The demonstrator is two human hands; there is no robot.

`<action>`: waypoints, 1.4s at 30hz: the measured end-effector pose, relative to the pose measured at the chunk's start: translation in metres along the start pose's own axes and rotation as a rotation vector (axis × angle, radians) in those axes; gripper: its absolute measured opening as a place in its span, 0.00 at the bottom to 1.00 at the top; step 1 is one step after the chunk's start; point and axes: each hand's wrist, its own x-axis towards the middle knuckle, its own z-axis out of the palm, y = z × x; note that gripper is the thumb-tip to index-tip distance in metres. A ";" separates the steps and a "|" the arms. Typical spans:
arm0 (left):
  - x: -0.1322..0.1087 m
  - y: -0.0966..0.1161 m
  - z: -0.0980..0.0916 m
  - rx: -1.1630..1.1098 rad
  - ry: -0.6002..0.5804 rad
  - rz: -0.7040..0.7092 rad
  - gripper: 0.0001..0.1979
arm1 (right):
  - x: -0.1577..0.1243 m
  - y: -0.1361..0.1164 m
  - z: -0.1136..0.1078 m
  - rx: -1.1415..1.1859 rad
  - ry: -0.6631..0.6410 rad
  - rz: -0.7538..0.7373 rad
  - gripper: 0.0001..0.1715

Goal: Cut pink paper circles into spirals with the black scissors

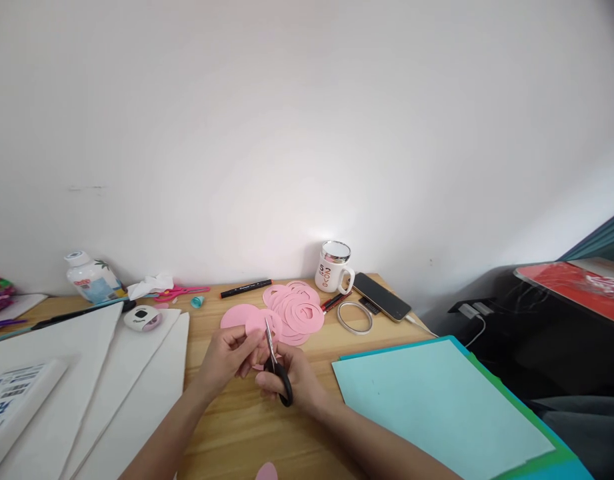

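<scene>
My left hand (233,353) pinches a piece of pink paper (255,321) near the middle of the table. Black-handled scissors (277,373) are gripped in my right hand (297,381), the blades pointing up and slightly left against the pink paper. Just behind both hands lies a heap of pink paper spirals (299,310). A plain pink paper circle (235,316) lies at the heap's left, partly behind my left hand. Close to the table's front edge, part of another pink paper piece (267,472) shows.
White sheets (151,387) cover the left side; light blue paper (431,407) lies on the right. Along the back are a black marker (245,289), a mug (333,267), a phone (381,297), pink scissors (179,292) and a bottle (91,277). A tape ring (355,331) lies before the phone.
</scene>
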 end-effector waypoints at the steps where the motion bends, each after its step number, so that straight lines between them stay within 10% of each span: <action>1: 0.000 -0.001 -0.001 -0.004 -0.018 -0.004 0.22 | 0.001 0.000 0.000 0.007 -0.004 -0.009 0.29; 42: 0.000 -0.002 0.000 -0.015 0.077 0.038 0.20 | -0.001 -0.002 0.002 0.009 0.012 0.039 0.27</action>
